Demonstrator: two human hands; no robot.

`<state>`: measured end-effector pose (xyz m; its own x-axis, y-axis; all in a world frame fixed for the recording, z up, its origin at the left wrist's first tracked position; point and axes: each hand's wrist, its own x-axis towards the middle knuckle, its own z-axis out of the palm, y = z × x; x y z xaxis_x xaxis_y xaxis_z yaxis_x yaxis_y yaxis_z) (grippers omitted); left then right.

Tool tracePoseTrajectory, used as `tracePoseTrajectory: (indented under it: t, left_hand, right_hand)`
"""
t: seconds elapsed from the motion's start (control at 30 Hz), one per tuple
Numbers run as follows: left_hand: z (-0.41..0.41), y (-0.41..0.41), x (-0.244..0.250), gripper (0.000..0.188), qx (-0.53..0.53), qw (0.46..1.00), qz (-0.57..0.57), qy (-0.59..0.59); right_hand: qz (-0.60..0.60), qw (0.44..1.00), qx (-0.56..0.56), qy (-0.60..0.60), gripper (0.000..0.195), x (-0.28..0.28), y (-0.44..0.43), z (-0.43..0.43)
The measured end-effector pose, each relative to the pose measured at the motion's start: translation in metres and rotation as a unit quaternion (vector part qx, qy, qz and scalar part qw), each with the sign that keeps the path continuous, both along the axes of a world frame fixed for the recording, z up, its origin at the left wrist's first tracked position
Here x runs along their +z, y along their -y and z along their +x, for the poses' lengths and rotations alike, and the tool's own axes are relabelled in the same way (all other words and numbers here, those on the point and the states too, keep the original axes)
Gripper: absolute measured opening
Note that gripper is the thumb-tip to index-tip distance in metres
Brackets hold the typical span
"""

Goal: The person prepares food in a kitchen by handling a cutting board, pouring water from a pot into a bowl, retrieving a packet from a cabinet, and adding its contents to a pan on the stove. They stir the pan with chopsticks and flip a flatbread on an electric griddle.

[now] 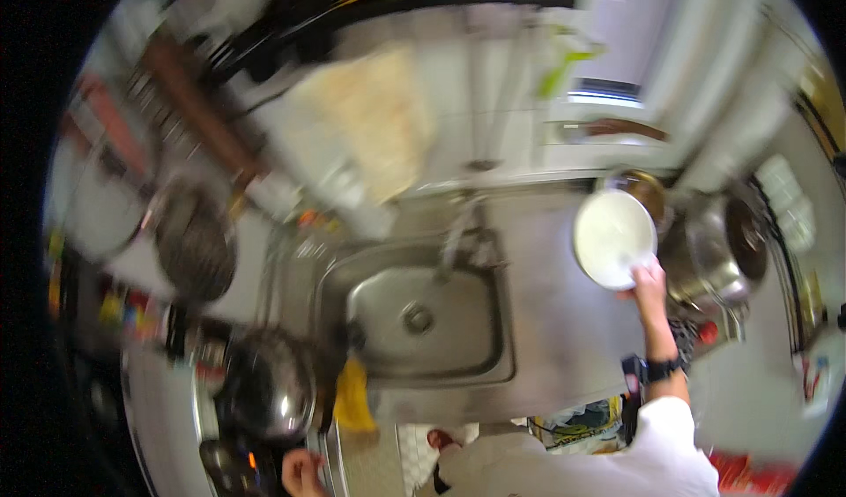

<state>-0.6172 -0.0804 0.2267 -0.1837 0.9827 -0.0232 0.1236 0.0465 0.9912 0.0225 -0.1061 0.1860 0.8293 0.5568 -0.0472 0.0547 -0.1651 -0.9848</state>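
Observation:
My right hand grips the near rim of a white bowl, holding it above the steel counter right of the sink. A steel pot stands beyond it at the right. Low at the left, my left hand has its fingers curled near the stove front; whether it holds anything is unclear. A dark wok or pan with a shiny surface sits just above it. The picture is blurred.
The steel sink with its faucet lies in the middle. A yellow cloth hangs over the counter's front edge. A round dark pan stands at the left, and a metal container sits behind the bowl.

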Motion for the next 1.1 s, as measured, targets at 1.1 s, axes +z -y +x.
tracePoseTrajectory:
  t: [1.1]
  left_hand:
    - [-0.252,0.077,-0.094,0.025,0.128,0.771,-0.023,0.624]
  right_hand:
    - [-0.157,0.955,0.195,-0.158,0.044,-0.02,0.138,-0.377]
